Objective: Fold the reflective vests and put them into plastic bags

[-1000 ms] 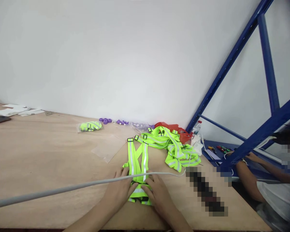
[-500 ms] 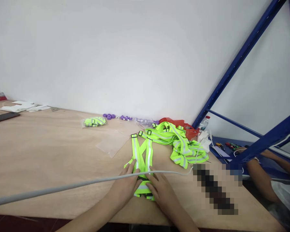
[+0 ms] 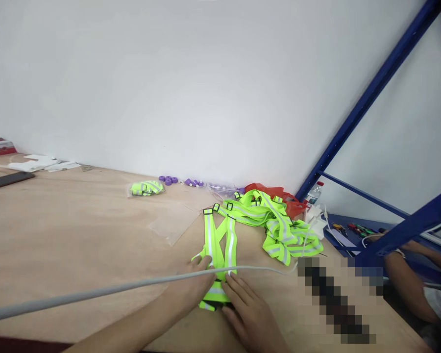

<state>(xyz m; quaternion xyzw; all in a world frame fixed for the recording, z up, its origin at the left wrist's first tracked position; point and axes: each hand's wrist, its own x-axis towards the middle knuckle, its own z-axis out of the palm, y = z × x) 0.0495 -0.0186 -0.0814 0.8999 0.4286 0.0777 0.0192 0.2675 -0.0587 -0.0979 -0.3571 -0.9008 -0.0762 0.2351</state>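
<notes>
A neon-yellow reflective vest of crossed straps [image 3: 210,238], with grey stripes and black buckles, lies stretched out on the table before me. My left hand [image 3: 200,279] has its fingers curled over the vest's left side and closed on it. On the right edge rests my right hand [image 3: 248,304], fingers fairly straight, with the thumb apart near the lower end. Part of the lower vest is hidden beneath both hands. Beyond it, more vests of the same kind [image 3: 275,220] are heaped loosely. Left of the heap lies a flat clear plastic bag [image 3: 174,225].
A grey cable [image 3: 132,284] crosses in front of my hands. Farther back are a bagged vest [image 3: 147,188], purple pieces [image 3: 168,180], a red plastic bag [image 3: 294,201] and a bottle [image 3: 313,193]. A blue metal frame [image 3: 371,90] stands right, with another person's arm [image 3: 402,279] beyond.
My left fingers have curled in on the vest's side. My right hand has moved down and slightly right, its fingers closer together. The view has shifted slightly.
</notes>
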